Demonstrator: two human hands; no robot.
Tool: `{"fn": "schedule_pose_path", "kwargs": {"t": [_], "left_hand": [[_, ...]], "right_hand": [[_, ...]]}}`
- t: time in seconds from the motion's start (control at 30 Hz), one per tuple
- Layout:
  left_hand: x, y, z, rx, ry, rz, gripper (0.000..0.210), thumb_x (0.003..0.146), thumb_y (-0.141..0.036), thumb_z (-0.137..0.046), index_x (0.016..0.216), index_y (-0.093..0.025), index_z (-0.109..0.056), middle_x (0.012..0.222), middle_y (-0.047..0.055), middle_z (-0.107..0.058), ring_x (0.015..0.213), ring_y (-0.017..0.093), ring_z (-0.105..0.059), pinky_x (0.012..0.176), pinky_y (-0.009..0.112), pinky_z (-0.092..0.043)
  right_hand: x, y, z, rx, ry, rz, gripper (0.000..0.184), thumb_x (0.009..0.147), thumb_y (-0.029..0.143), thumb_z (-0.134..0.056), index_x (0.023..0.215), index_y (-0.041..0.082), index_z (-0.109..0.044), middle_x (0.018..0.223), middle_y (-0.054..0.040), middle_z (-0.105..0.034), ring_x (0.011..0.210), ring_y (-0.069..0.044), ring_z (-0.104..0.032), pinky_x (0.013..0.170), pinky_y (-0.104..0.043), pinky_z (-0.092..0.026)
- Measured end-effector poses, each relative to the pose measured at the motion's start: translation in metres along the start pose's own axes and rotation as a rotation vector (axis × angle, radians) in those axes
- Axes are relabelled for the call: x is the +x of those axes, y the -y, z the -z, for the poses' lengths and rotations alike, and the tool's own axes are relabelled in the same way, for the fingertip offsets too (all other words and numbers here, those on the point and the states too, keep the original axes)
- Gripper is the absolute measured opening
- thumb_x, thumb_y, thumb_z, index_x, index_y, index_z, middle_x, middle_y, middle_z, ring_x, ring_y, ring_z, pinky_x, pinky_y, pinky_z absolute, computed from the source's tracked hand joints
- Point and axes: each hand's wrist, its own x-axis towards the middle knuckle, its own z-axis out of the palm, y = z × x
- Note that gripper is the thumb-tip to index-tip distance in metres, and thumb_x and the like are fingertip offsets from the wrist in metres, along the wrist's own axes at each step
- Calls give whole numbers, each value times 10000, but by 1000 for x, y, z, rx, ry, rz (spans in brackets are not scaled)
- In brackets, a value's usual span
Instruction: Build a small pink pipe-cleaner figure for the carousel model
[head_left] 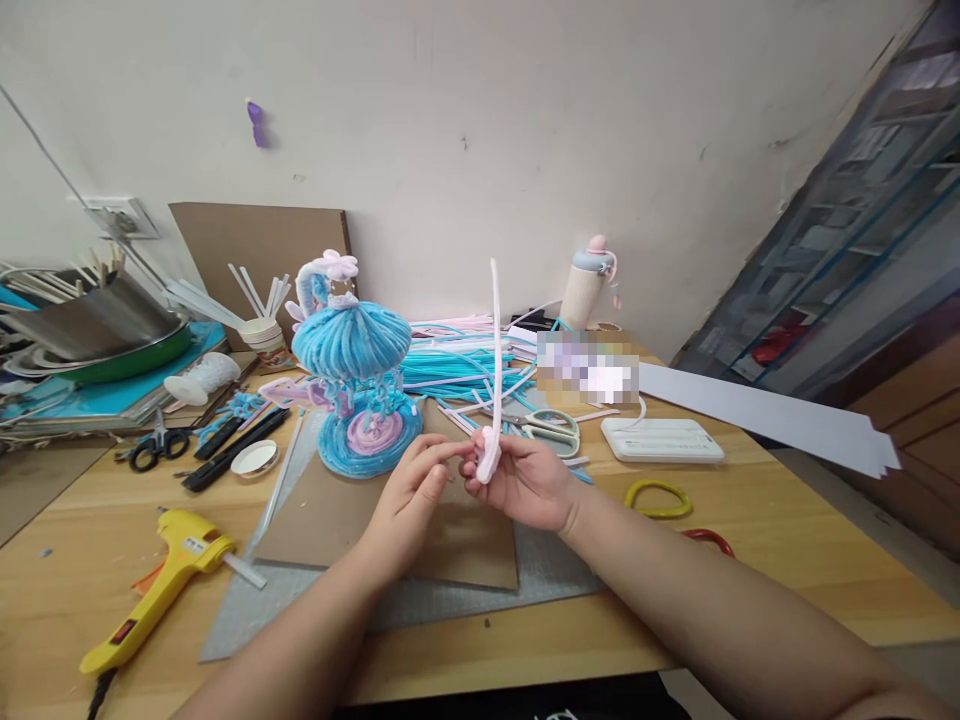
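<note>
A pale pink pipe cleaner is folded into a small bunched shape at its lower end, and its long tail stands straight up. My right hand grips the bunched end between thumb and fingers. From the other side, my left hand reaches over with stretched fingers, their tips at the bunch and the thumb apart. Just behind my left hand stands a blue jellyfish-like pipe cleaner figure on a round blue and pink coiled base. Beneath both hands lies a brown cardboard sheet.
A yellow glue gun lies at left, near black-handled scissors and a black cutter. Blue and pink pipe cleaners are piled behind. White-handled scissors, a white power bank and a bottle are at right.
</note>
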Motion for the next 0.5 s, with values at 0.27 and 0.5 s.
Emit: {"fn": "schedule_pose_path", "kwargs": {"t": [0.27,0.5], "left_hand": [[3,6,-1,-351,-73,177,478,868,-503,-402,1021,-159,-697,1075,140,-609,812,206,-525,574,260,-420],[6,4,0,-482,-242,297,385,796,-477,-554,914,-143,-706,942,122,-657,763,181,-539,545,233,-406]], "right_hand": [[-1,2,-3,21,25,19,124,864,175,-443,805,126,-541,778,-42,-586,739,-121,-580,700,-243,-483],[-1,5,-1,-30,26,39,129,876,206,-440,833,140,-540,876,-38,-608,808,-136,-621,692,-243,-502]]}}
